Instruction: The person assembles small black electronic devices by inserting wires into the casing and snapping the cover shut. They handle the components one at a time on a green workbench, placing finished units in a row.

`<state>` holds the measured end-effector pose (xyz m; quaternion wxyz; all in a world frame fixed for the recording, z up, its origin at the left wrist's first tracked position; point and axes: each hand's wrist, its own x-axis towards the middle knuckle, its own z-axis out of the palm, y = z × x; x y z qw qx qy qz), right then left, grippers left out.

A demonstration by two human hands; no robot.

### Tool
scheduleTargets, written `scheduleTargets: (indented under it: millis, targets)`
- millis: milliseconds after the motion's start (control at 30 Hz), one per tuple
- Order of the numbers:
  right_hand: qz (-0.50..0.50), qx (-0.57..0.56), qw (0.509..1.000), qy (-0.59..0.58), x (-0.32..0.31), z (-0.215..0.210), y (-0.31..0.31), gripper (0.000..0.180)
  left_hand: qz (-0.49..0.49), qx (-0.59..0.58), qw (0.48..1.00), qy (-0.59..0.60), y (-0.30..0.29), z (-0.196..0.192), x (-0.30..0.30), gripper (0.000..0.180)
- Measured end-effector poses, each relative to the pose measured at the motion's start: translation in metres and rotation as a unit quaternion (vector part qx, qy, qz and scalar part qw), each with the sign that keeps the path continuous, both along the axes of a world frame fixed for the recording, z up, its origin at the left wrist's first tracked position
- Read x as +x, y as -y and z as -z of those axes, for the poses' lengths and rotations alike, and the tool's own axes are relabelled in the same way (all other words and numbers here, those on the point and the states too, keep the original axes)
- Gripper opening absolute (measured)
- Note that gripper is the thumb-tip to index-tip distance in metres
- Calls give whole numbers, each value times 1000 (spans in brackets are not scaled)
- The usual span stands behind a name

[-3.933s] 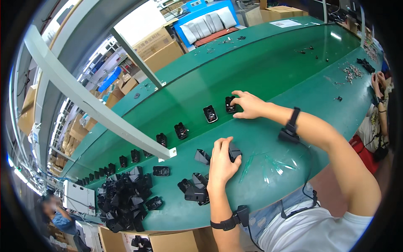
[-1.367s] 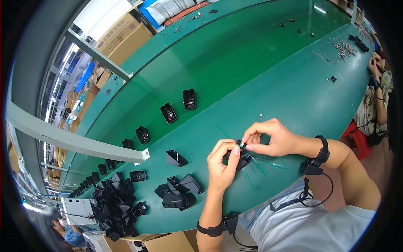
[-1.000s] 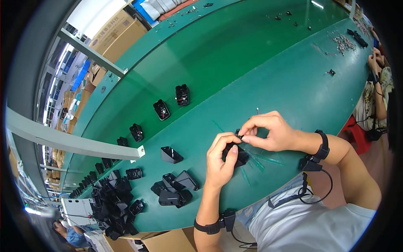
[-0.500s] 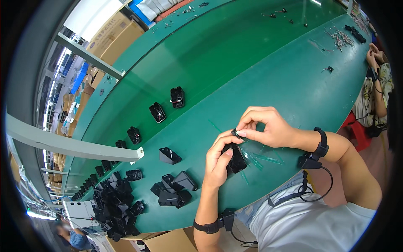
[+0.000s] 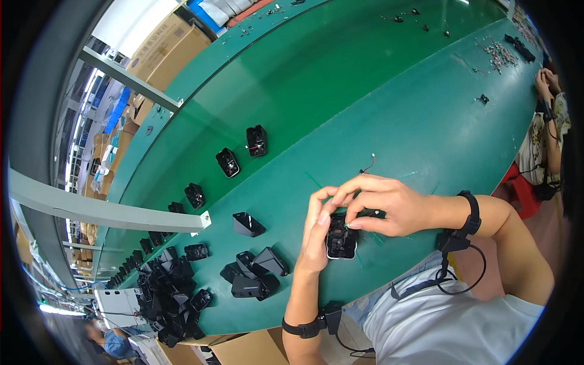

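A small black plastic housing (image 5: 341, 238) is held just above the near edge of the green bench (image 5: 389, 103), pinched from the left by the left hand (image 5: 317, 234). The right hand (image 5: 384, 204) is pressed onto its top, fingertips closed together. More black housings (image 5: 252, 272) are piled to the left.

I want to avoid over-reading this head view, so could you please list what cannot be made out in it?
- Black part held by left hand and right hand: fingers cover its top, so what they work on is hidden.
- Small metal bits at the far bench end: too small to identify.
- Pile of black housings: overlapping, cannot be counted.
- Another person's hands: cut off at the right rim.
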<state>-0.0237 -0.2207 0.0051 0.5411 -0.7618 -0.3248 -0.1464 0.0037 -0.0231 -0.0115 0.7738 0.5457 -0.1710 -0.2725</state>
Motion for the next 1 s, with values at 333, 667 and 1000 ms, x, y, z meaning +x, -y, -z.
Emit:
scheduleTargets:
  millis: [333, 667, 1000]
  targets:
    - [-8, 48, 995, -91, 8, 6, 10, 7, -37, 7, 978, 207, -5, -10, 7, 91]
    - [-15, 71, 992, -100, 6, 0, 13, 8, -40, -7, 996, 77, -2, -21, 3, 106]
    - [54, 12, 997, 59, 9, 2, 14, 9, -41, -4, 998, 52, 0, -10, -3, 98]
